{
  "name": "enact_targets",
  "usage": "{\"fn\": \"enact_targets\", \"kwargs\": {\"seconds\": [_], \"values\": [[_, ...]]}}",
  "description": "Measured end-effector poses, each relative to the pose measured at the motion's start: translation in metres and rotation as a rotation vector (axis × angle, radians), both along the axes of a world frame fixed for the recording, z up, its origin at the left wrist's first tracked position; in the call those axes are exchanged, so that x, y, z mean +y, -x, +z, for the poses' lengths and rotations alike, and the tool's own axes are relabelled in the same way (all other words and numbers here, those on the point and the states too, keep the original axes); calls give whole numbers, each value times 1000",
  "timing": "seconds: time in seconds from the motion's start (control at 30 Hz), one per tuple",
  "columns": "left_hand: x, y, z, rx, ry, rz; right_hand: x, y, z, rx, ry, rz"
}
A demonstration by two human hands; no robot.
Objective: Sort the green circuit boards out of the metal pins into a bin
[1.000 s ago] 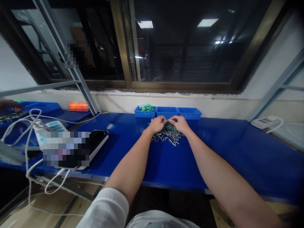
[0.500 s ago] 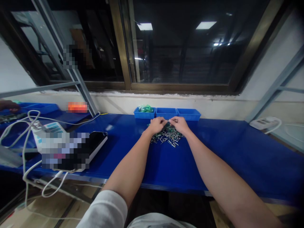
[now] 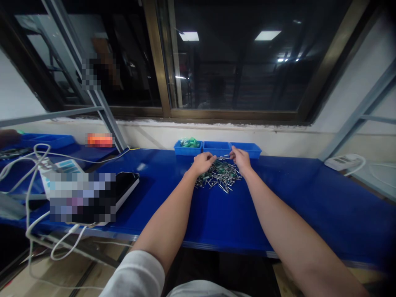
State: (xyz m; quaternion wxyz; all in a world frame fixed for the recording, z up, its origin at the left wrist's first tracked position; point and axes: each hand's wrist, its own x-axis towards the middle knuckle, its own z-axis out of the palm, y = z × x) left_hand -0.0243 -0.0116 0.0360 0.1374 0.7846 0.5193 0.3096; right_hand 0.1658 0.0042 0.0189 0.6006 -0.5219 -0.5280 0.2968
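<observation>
A loose pile of thin silver metal pins mixed with small green pieces (image 3: 222, 176) lies on the blue table. At its left edge is my left hand (image 3: 202, 163), fingers curled and pressed together over the pins; what they hold, if anything, is hidden. My right hand (image 3: 241, 160) is raised over the pile's right side, just in front of the right blue bin (image 3: 252, 150). Its thumb and fingers are pinched, with a small pale bit at their tips, too small to name.
Behind the pile stand a middle blue bin (image 3: 216, 147) and a left blue bin (image 3: 188, 151) with green pieces in it. A phone (image 3: 123, 185) with white cables (image 3: 38, 206) lies at the left. A white power strip (image 3: 343, 161) is at the right. Another person's hand (image 3: 9, 137) shows far left.
My hands were together over the pile's back edge. Now my right hand has moved right and up towards the right bin, apart from my left hand, which has barely moved.
</observation>
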Motion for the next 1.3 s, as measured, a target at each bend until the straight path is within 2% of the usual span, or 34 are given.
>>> {"fn": "enact_targets", "kwargs": {"seconds": [0.1,0.2,0.27,0.33,0.4,0.53,0.67,0.73,0.9,1.0,1.17,1.3], "values": [[3,1,-2,-13,-4,27,5,-12,2,174,13,-25],[7,3,-4,-43,-23,50,6,-22,2,206,63,-42],[8,6,-3,-65,-43,74,6,-27,1,106,68,-134],[9,12,-1,-70,-61,102,3,-30,0,-80,86,-236],[10,20,1,-63,-66,128,-3,-31,0,-294,144,-276],[15,35,1,-87,27,186,-18,-23,-4,-536,287,-208],[15,50,-5,38,215,209,-26,-9,-9,-649,367,-177],[8,60,-9,99,249,161,-27,-2,-10,-674,381,-102],[-21,79,-19,306,229,-56,-29,16,-9,-705,349,75],[-27,73,-25,402,172,-82,-28,31,-12,-725,307,122],[-16,38,-32,413,127,-60,-21,50,-16,-642,178,49],[-4,13,-35,395,30,-55,-16,47,-11,-484,84,-11]]}}
